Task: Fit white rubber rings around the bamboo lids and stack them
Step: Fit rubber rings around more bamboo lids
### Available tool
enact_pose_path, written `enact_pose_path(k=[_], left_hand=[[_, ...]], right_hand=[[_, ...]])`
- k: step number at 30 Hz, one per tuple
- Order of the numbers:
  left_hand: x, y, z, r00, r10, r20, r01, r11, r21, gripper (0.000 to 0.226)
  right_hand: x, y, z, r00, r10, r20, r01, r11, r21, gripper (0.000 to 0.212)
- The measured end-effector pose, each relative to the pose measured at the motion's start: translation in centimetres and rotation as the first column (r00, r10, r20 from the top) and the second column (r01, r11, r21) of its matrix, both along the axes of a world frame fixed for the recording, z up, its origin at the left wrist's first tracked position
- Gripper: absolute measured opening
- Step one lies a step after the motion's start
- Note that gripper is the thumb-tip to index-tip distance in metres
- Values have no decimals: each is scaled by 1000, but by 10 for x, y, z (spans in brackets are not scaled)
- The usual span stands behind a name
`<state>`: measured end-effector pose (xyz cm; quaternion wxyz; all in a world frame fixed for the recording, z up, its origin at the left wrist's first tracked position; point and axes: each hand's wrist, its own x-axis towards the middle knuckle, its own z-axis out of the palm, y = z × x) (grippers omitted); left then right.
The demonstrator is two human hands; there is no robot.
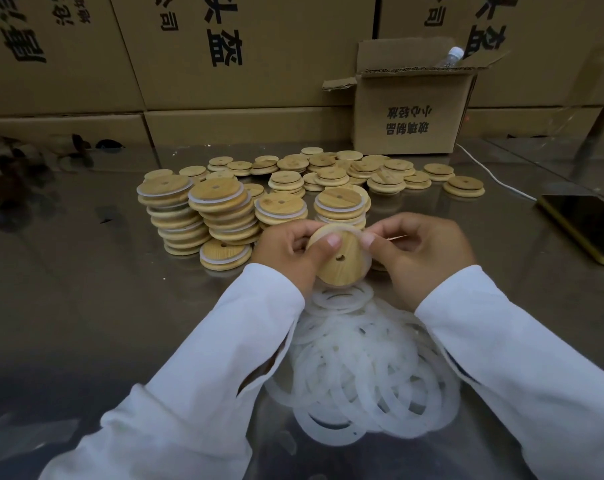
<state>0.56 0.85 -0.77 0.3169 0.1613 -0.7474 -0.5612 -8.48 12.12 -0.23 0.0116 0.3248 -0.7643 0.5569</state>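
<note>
Head view. Both hands hold one round bamboo lid with a small centre hole (340,259) just above the table, tilted so its flat face turns toward the wearer. Left hand (286,249) grasps the lid's left rim, thumb across the face and fingers curled behind, probably to steady it. Right hand (416,254) pinches the upper right rim between thumb and forefinger, where a translucent white rubber ring (354,230) shows along the edge; judged from this, the ring is being seated around the rim and is not yet fully on.

Loose heap of white rubber rings (359,368) lies directly below the hands, between the white sleeves (203,393), close for the next pick. Stacks of ringed bamboo lids (203,216) stand just beyond the hands, white bands showing between the discs, so a finished lid likely goes there. Unringed bamboo lids (345,171) are spread further back, near an open cardboard box (408,116) containing a clear plastic bottle (452,57). A dark phone (588,223) on its white cable (491,174) rests at the right of the reflective metal tabletop (85,289), well apart from the work.
</note>
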Motion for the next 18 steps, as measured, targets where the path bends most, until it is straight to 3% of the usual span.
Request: enact_pose_path(k=[8, 15, 18], left_hand=[[2, -2, 6, 999, -27, -23, 26, 998, -53, 15], [0, 4, 2, 1000, 16, -25, -14, 997, 69, 9], [-3, 4, 0, 997, 67, -29, -60, 977, 207, 7]], right_hand=[[-2, -1, 3, 986, 27, 167, -10, 995, -101, 21], [0, 2, 3, 999, 51, 11, -50, 994, -96, 16], [2, 0, 0, 999, 39, 7, -38, 994, -106, 11]])
